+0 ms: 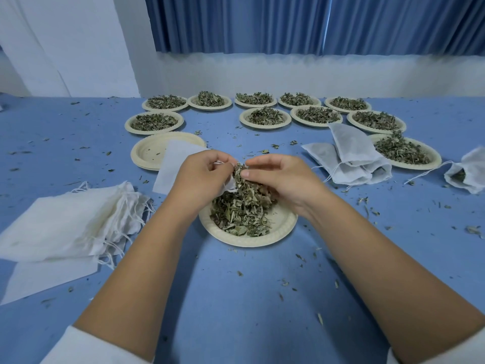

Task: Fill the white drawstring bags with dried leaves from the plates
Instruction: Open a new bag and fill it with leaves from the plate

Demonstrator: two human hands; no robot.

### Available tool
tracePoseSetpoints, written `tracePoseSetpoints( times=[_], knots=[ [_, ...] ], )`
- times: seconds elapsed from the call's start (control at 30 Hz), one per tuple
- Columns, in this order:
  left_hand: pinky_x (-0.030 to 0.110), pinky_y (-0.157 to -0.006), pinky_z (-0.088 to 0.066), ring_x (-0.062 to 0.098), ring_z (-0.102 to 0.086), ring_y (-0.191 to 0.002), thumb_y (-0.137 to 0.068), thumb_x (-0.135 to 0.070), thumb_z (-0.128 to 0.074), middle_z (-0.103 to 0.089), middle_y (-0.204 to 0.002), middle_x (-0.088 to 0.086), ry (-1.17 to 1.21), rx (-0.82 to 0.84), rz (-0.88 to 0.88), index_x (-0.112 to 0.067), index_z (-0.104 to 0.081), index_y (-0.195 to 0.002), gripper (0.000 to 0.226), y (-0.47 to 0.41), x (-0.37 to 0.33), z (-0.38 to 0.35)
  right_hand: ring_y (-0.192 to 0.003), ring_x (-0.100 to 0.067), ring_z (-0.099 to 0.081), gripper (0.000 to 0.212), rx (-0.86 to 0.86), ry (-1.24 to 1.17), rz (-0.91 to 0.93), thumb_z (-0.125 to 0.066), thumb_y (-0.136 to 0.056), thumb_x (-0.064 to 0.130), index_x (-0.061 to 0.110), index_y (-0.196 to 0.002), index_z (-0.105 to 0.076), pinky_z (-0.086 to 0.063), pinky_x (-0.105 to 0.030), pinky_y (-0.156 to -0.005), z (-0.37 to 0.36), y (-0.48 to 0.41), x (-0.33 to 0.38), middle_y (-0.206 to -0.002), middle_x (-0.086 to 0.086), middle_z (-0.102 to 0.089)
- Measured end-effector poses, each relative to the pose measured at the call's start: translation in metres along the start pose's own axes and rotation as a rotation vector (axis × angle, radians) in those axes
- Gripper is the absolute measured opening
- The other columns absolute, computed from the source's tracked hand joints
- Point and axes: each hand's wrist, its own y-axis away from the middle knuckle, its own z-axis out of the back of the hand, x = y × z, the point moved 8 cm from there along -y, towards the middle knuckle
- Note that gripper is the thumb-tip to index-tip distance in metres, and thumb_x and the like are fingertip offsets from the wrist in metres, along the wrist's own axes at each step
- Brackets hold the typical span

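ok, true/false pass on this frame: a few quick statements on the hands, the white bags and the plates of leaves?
1. The left hand grips the mouth of a white fabric drawstring bag above the nearest cream paper plate. True.
2. The right hand is open and empty. False: it pinches dried green leaves at the bag's mouth.
3. The pile of empty white bags lies on the person's right. False: it lies on the left.
4. Filled white bags lie right of the hands. True.
5. Every plate holds leaves. False: a stack of empty cream plates sits beyond the left hand.
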Motion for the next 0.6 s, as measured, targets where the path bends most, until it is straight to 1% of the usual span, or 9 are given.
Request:
tracePoseSetpoints(
  times=[0.1,0.2,0.27,0.33,0.37,0.43,0.47,0.5,0.6],
  knots=[
    [0.013,-0.044,-0.037,0.006,-0.041,-0.045,-0.094,-0.013,-0.062,-0.053,-0.055,-0.006,0.000,0.020,-0.011,-0.021,-0.070,-0.080,0.018,0.001,-0.002,-0.002,-0.081,-0.005,-0.071,0.044,-0.016,0.089,-0.037,-0.089,-0.065,0.033,0.025,-0.104,-0.071,-0.050,-0.018,-0.066,0.001,0.000,-0.004,-0.098,0.004,-0.073],
    [0.011,-0.040,-0.033,0.001,-0.037,-0.038,-0.095,-0.011,-0.059,-0.048,-0.046,-0.013,0.040,0.052,0.008,-0.020,-0.070,-0.082,0.019,0.002,-0.002,-0.004,-0.083,-0.006,-0.072,0.047,0.068,0.057,-0.099,-0.085,-0.072,0.033,0.020,-0.115,-0.069,-0.052,-0.017,-0.065,-0.006,0.001,-0.007,-0.101,0.001,-0.075],
    [0.010,-0.038,-0.030,0.000,-0.035,-0.035,-0.095,-0.012,-0.059,-0.046,-0.043,-0.015,0.047,0.059,0.015,-0.019,-0.070,-0.083,0.017,0.002,-0.002,-0.003,-0.087,-0.010,-0.072,0.032,0.135,-0.003,-0.119,-0.082,-0.077,0.027,0.017,-0.107,-0.073,-0.054,-0.020,-0.069,-0.014,0.003,-0.009,-0.097,-0.002,-0.076],
    [0.009,-0.038,-0.030,-0.001,-0.037,-0.034,-0.094,-0.016,-0.062,-0.047,-0.042,-0.016,0.034,0.041,0.015,-0.021,-0.070,-0.082,0.015,0.002,-0.003,-0.001,-0.081,-0.011,-0.073,0.013,0.130,-0.015,-0.098,-0.080,-0.079,0.022,0.018,-0.091,-0.077,-0.054,-0.019,-0.065,-0.014,0.004,-0.009,-0.090,-0.003,-0.077],
    [0.009,-0.037,-0.030,-0.001,-0.038,-0.034,-0.093,-0.017,-0.063,-0.048,-0.042,-0.016,0.029,0.029,0.013,-0.022,-0.070,-0.082,0.015,0.002,-0.003,0.000,-0.079,-0.013,-0.073,0.008,0.110,-0.019,-0.088,-0.080,-0.079,0.021,0.018,-0.086,-0.077,-0.055,-0.021,-0.064,-0.013,0.004,-0.008,-0.088,-0.004,-0.077],
    [0.008,-0.037,-0.030,-0.002,-0.039,-0.034,-0.092,-0.018,-0.065,-0.053,-0.049,-0.014,0.031,0.006,0.002,-0.023,-0.071,-0.080,0.015,0.003,-0.005,0.001,-0.081,-0.018,-0.074,0.007,0.065,0.008,-0.068,-0.082,-0.077,0.022,0.017,-0.081,-0.077,-0.058,-0.029,-0.072,-0.009,0.003,-0.008,-0.086,-0.006,-0.077],
    [0.008,-0.037,-0.032,-0.002,-0.041,-0.035,-0.092,-0.018,-0.066,-0.057,-0.054,-0.010,0.027,-0.002,-0.009,-0.023,-0.071,-0.079,0.015,0.004,-0.006,0.002,-0.080,-0.018,-0.073,0.007,0.041,0.041,-0.058,-0.082,-0.077,0.023,0.017,-0.079,-0.077,-0.058,-0.030,-0.075,-0.007,0.002,-0.008,-0.084,-0.004,-0.077],
    [0.007,-0.039,-0.034,-0.003,-0.043,-0.039,-0.091,-0.018,-0.067,-0.059,-0.059,-0.006,0.017,-0.006,-0.025,-0.024,-0.071,-0.078,0.015,0.004,-0.007,0.002,-0.075,-0.015,-0.071,0.007,0.013,0.076,-0.049,-0.081,-0.077,0.023,0.019,-0.076,-0.076,-0.057,-0.028,-0.072,-0.005,0.001,-0.007,-0.080,0.000,-0.076],
    [0.006,-0.046,-0.037,-0.003,-0.047,-0.047,-0.090,-0.018,-0.068,-0.061,-0.067,0.000,-0.031,0.023,-0.081,-0.022,-0.073,-0.079,0.012,0.006,-0.012,-0.001,-0.053,-0.005,-0.058,0.009,-0.081,0.190,-0.012,-0.077,-0.077,0.018,0.020,-0.073,-0.070,-0.048,-0.018,-0.052,-0.001,0.001,-0.004,-0.063,0.007,-0.068]
  ],
)
